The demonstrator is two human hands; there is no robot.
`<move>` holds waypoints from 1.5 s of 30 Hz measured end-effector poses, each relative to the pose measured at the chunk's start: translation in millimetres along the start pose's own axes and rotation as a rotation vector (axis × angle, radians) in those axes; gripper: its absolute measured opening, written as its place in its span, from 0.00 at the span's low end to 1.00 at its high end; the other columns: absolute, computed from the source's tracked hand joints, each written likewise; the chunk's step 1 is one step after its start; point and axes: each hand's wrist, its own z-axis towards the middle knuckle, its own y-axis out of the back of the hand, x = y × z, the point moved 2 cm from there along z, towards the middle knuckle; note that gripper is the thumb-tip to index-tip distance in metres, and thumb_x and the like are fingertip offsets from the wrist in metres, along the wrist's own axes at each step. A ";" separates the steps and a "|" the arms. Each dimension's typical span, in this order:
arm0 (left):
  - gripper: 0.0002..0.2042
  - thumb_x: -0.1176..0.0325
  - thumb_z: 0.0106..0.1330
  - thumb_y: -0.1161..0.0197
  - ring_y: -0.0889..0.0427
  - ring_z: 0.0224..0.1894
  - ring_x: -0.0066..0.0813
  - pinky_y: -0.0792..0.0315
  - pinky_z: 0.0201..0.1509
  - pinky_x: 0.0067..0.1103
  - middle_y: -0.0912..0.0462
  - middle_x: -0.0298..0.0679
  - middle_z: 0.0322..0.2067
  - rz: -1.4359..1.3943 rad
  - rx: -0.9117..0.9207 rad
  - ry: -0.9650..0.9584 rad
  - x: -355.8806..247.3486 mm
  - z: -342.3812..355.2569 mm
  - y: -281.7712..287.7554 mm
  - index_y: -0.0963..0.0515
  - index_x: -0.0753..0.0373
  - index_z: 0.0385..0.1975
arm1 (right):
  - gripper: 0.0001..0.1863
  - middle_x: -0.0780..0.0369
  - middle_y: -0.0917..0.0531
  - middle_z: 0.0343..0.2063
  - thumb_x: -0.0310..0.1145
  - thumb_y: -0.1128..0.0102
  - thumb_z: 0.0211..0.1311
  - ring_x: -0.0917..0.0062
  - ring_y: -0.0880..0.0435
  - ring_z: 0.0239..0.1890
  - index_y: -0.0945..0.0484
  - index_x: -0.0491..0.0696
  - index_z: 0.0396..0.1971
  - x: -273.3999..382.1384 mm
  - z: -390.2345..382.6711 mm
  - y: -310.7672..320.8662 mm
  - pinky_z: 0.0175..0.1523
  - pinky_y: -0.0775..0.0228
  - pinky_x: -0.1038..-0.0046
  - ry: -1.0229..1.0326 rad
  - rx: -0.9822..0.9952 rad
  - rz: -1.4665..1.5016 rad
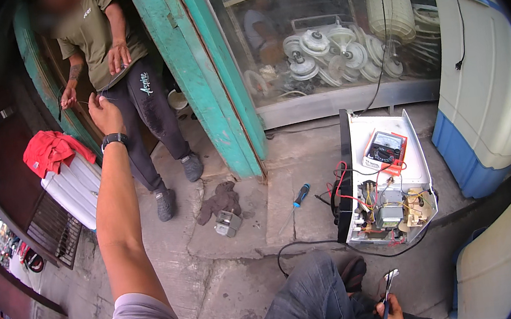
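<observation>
My left hand [105, 115] is raised toward a standing person, its fingers closed on a thin wire [108, 90] near that person's hands [118, 57]. My right hand [391, 311] is low by my knee, gripping a long metal tool with dark blue handles, like scissors or pliers [390, 283]. An opened white appliance [420, 169], its wiring and metal parts exposed, lies to the right with a multimeter [385, 148] on it. A blue screwdriver [301, 195] lies on the concrete. A metal component [228, 224] sits by a dark rag [216, 202].
The person [90, 36] stands in a teal-framed doorway [239, 130] beside a white object draped with red cloth [56, 150]. A glass cabinet [300, 110] holds white round parts. Blue-and-white appliances [472, 122] stand at the right. A black cord [296, 243] crosses the ground.
</observation>
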 end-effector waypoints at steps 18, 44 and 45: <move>0.16 0.73 0.79 0.48 0.18 0.50 0.30 0.23 0.59 0.25 0.19 0.49 0.49 -0.617 0.973 0.555 -136.7 -306.2 39.4 0.34 0.72 0.62 | 0.32 0.63 0.15 0.41 0.44 0.23 0.62 0.79 0.17 0.44 0.25 0.46 0.61 16.1 -3.7 -20.8 0.52 0.24 0.73 -0.030 0.071 0.248; 0.47 0.77 0.73 0.43 0.11 0.41 0.45 0.22 0.52 0.32 0.11 0.49 0.38 -0.608 2.173 0.192 -332.5 -569.5 144.7 0.75 0.62 0.79 | 0.34 0.50 0.15 0.42 0.52 0.23 0.56 0.54 0.13 0.41 0.21 0.43 0.54 43.4 -5.0 -22.8 0.46 0.22 0.60 0.192 0.007 -0.378; 0.48 0.77 0.72 0.42 0.11 0.40 0.46 0.22 0.51 0.32 0.11 0.49 0.38 -0.597 2.179 0.203 -333.1 -571.0 144.3 0.75 0.62 0.79 | 0.33 0.53 0.15 0.37 0.51 0.22 0.55 0.59 0.14 0.36 0.20 0.44 0.53 39.0 -2.9 -22.1 0.42 0.23 0.62 0.219 -0.007 -0.342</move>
